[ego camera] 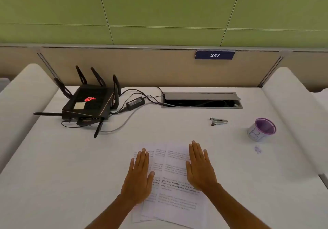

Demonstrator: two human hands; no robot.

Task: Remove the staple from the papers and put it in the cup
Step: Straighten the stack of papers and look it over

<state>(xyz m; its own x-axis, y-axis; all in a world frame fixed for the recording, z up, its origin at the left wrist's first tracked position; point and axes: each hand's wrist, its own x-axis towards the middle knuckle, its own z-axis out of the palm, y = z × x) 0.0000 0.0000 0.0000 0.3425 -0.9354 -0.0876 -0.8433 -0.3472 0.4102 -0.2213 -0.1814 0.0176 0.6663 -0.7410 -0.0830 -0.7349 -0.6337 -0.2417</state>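
Papers (174,184) sit fanned out a bit at the near middle of the white bench (71,166), printed side up, and both hands are pressed flat on top of them. Left hand (140,177) is palm down on the left part of the stack, fingers straight and close together, nothing in its grip. Right hand (200,166) is doing the same thing on the right part, fingers flat and slightly spread, grip empty too. Can't make out the staple itself, it's too small to spot at this blur. Staple remover (218,121) is lying on the bench up and to the right of the papers, well apart from both hands, looks like its jaws are a bit apart. Cup (260,129) with the purple rim is further right, near the bench's right side, tipped toward the camera so you see into it, and there's some marker writing on its side. Far left has a black router (87,104) with antennas sticking up, a power brick (135,103) beside it, and cables running into the open cable slot (201,100) at the back.
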